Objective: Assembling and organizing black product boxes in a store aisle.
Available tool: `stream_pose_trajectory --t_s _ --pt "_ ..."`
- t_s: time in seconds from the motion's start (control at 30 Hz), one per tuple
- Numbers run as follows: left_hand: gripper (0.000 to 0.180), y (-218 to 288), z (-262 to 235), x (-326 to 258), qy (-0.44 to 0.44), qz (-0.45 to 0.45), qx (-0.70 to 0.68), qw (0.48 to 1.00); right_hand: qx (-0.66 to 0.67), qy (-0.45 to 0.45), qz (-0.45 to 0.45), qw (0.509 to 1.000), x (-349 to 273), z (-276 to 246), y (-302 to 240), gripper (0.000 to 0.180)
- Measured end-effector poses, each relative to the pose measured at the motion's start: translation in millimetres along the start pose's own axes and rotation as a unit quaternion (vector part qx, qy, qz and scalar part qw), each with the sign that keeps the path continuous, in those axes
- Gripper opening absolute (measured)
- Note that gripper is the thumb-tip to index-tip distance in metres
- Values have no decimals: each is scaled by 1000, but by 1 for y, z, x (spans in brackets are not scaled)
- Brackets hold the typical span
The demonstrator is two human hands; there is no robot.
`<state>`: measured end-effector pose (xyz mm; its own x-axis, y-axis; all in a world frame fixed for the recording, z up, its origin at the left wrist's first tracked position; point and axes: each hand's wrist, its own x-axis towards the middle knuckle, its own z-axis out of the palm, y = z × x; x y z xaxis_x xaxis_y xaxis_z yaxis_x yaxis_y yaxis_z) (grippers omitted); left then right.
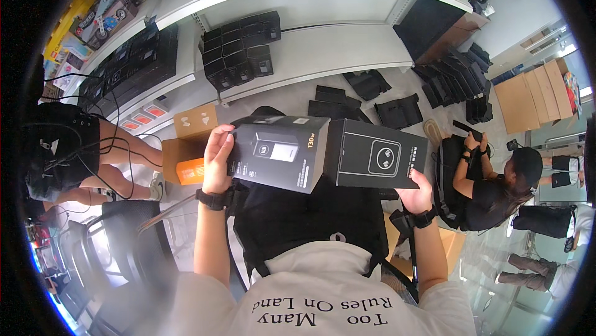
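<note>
While both hands' grips hold a black box point(329, 153), its underside stays hidden.

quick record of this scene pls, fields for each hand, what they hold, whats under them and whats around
left hand: left hand grips the left end of a dark box, wrist strap on
right hand: right hand holds a second black box from below
boxes: side by side, ends meeting, held level above a black bag
behind: white shelves with stacked black boxes
floor: black pouches, cardboard boxes
others: seated person at right, another's legs at left
</note>
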<state>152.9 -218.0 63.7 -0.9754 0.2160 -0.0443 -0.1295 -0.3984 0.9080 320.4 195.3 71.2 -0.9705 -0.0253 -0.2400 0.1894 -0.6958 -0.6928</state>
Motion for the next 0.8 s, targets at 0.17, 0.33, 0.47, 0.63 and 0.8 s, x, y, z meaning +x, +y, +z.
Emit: stream_pose_trajectory --t_s 0.17,0.33,0.47,0.63,0.8 --pt "21 0 3 1 -34 -19 57 998 113 -87 13 990 5 -9 -1 51" --pt "22 -9 -4 2 10 -41 8 999 62 5 -9 998 2 0 12 54" --pt "20 -6 3 2 39 -46 14 998 32 -13 -8 999 -1 -23 25 53" --pt "21 -10 -10 1 36 -36 -20 998 -117 45 42 991 1 -9 16 57" --pt "29 -8 -4 -1 26 -13 -48 998 -255 28 84 963 -5 -3 -2 73"
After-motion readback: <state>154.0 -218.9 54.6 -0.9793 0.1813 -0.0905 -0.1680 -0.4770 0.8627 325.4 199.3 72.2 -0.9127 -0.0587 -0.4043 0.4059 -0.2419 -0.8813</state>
